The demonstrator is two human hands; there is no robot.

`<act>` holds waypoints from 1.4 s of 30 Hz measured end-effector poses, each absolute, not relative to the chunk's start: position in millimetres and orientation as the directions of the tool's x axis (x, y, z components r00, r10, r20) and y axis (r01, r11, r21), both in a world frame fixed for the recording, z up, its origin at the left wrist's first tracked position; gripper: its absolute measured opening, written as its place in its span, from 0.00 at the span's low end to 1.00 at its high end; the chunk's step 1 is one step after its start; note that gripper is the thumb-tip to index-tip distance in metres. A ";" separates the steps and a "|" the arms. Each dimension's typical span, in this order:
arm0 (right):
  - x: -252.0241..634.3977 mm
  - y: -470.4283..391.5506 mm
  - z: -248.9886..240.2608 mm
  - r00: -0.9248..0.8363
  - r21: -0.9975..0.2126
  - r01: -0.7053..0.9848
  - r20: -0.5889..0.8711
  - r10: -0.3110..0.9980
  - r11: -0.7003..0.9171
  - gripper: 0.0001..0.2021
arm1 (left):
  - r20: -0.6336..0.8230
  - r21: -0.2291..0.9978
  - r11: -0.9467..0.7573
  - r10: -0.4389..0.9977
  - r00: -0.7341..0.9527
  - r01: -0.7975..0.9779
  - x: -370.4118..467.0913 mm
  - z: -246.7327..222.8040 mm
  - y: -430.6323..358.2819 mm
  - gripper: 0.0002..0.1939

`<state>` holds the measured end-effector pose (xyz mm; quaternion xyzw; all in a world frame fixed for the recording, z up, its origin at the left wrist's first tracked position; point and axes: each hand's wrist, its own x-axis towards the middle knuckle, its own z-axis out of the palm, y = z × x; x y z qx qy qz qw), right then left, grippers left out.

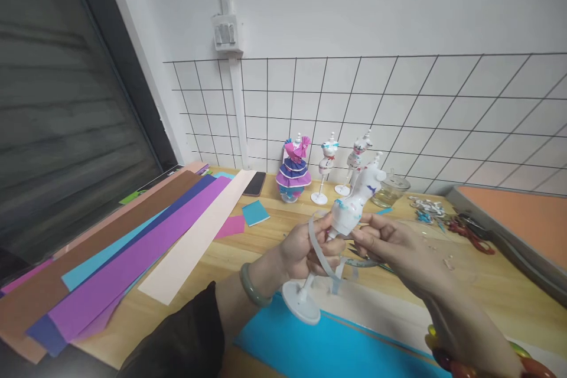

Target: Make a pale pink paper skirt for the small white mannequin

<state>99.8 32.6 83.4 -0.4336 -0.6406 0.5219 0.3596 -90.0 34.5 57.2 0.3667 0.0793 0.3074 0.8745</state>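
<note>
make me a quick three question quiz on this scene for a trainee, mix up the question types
1. True or false: the left hand holds a mostly white mannequin.
2. Which wrist wears the pale green bangle? (a) right (b) left (c) neither
3. Fill in: the large paper sheet at the bottom middle of the picture is bright ____.

Key: 1. true; 2. b; 3. blue
</note>
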 end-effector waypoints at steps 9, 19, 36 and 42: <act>107.6 33.3 87.4 -0.546 -0.965 0.219 0.005 0.838 0.148 0.19 | -0.048 0.716 0.656 0.388 0.920 -0.240 -90.6 51.9 37.2 0.30; 106.9 26.9 96.2 -0.368 -0.858 0.454 0.066 0.927 0.242 0.20 | -0.212 0.963 0.269 0.712 0.669 0.020 -97.5 60.9 38.4 0.35; 108.4 39.6 90.6 -0.098 -0.828 0.558 0.009 0.995 0.062 0.28 | 0.507 0.851 -0.524 0.829 0.235 0.012 -93.3 65.7 24.8 0.16; 101.2 37.0 93.3 -0.099 -0.813 0.579 0.009 0.995 0.064 0.24 | 0.268 0.958 -0.286 0.910 0.316 0.010 -83.6 48.5 34.4 0.43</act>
